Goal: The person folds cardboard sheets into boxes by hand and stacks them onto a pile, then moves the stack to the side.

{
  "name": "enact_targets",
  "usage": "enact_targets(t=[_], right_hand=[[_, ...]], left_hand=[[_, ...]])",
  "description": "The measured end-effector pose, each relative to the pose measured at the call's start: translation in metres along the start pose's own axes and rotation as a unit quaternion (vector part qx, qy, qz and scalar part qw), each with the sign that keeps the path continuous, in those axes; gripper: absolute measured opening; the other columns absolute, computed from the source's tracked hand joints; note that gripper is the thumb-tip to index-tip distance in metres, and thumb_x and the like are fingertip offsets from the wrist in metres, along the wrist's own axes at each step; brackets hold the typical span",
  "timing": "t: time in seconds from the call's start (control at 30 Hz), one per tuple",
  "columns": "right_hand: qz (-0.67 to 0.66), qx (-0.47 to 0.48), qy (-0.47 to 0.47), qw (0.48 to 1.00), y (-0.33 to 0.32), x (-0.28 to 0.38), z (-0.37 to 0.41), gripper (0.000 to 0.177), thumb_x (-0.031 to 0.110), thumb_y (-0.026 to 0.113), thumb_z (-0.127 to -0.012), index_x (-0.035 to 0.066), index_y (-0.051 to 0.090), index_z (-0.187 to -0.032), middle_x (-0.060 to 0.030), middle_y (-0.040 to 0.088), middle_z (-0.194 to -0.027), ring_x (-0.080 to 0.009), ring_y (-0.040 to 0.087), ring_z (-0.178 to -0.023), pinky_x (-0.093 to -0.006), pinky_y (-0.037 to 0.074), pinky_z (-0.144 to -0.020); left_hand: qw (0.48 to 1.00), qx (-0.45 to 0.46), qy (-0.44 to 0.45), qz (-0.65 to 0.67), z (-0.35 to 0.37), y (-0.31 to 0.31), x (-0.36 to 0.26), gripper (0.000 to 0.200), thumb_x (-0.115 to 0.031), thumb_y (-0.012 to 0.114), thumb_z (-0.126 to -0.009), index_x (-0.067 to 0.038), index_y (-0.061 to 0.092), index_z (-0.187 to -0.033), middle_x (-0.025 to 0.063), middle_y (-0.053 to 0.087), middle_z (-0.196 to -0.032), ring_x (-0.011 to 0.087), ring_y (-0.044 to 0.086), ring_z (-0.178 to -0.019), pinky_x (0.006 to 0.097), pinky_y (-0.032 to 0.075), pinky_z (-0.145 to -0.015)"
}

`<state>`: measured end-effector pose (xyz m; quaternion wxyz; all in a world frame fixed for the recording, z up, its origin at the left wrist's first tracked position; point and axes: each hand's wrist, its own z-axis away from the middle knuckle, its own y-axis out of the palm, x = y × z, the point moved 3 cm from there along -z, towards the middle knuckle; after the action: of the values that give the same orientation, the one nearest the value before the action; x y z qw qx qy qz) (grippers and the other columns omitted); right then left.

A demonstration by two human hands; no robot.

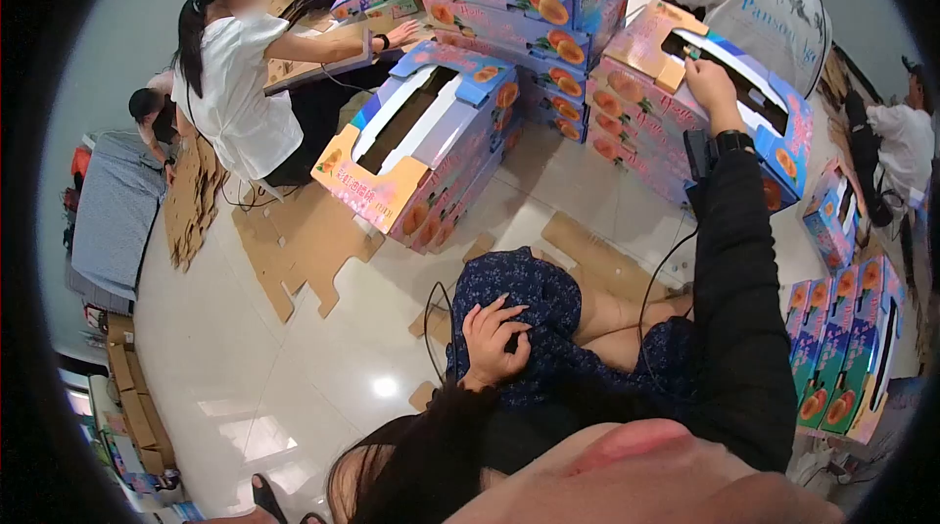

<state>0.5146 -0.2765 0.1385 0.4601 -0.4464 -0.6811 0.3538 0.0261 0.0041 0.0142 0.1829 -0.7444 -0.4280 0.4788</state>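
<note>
Three stacks of printed boxes stand ahead; three more boxes (835, 348) line up at near right. The right arm reaches far right, elbow nearly straight, its hand (712, 88) curled at the slot of the right stack's top box (700, 73); its grip is unclear. The left hand (494, 340), fingers loosely spread, rests empty on the patterned skirt (524, 279).

Head camera: wide, steep downward look over lap (519, 281), floor (230, 323).
</note>
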Motion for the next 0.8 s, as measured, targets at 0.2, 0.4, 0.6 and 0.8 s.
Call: enact_targets(t=[0.2, 0.4, 0.6, 0.8], right_hand=[[-0.004, -0.134, -0.016, 0.991, -0.014, 0.012, 0.021, 0.032, 0.033, 0.054, -0.085, 0.004, 0.068, -0.084, -0.0186, 0.067, -0.085, -0.0381, 0.065, -0.084, -0.0477, 0.051, -0.075], [-0.009, -0.189, -0.054, 0.980, -0.022, 0.018, 0.029, 0.025, 0.028, 0.057, -0.083, 0.005, 0.063, -0.077, -0.0149, 0.066, -0.079, -0.0351, 0.064, -0.080, -0.0464, 0.050, -0.070], [-0.026, -0.301, -0.133, 0.944, -0.039, 0.031, 0.026, 0.023, 0.026, 0.062, -0.082, 0.005, 0.060, -0.072, -0.0131, 0.062, -0.074, -0.0329, 0.061, -0.075, -0.0449, 0.048, -0.065], [-0.271, -0.354, -0.223, 0.867, -0.064, 0.148, 0.072, 0.012, 0.017, 0.065, -0.081, 0.006, 0.064, -0.076, -0.0101, 0.063, -0.077, -0.0297, 0.060, -0.073, -0.0412, 0.046, -0.066]], left_hand=[[1.000, 0.004, 0.007, 0.000, -0.010, 0.010, -0.002, 0.008, -0.014, 0.064, -0.071, -0.015, 0.067, -0.078, 0.0025, 0.067, -0.107, 0.0262, 0.055, -0.121, 0.0458, 0.025, -0.107], [1.000, 0.002, 0.013, 0.000, -0.008, 0.011, -0.002, 0.009, -0.014, 0.064, -0.071, -0.016, 0.067, -0.080, 0.0016, 0.067, -0.109, 0.0260, 0.053, -0.123, 0.0456, 0.024, -0.108], [0.999, -0.026, 0.016, 0.012, -0.011, 0.005, 0.000, 0.011, -0.013, 0.065, -0.069, -0.017, 0.066, -0.080, -0.0009, 0.066, -0.109, 0.0229, 0.054, -0.121, 0.0435, 0.027, -0.107], [0.998, -0.043, 0.013, 0.037, -0.004, -0.001, 0.007, 0.011, -0.013, 0.067, -0.069, -0.016, 0.065, -0.079, -0.0003, 0.066, -0.108, 0.0225, 0.056, -0.119, 0.0431, 0.029, -0.106]])
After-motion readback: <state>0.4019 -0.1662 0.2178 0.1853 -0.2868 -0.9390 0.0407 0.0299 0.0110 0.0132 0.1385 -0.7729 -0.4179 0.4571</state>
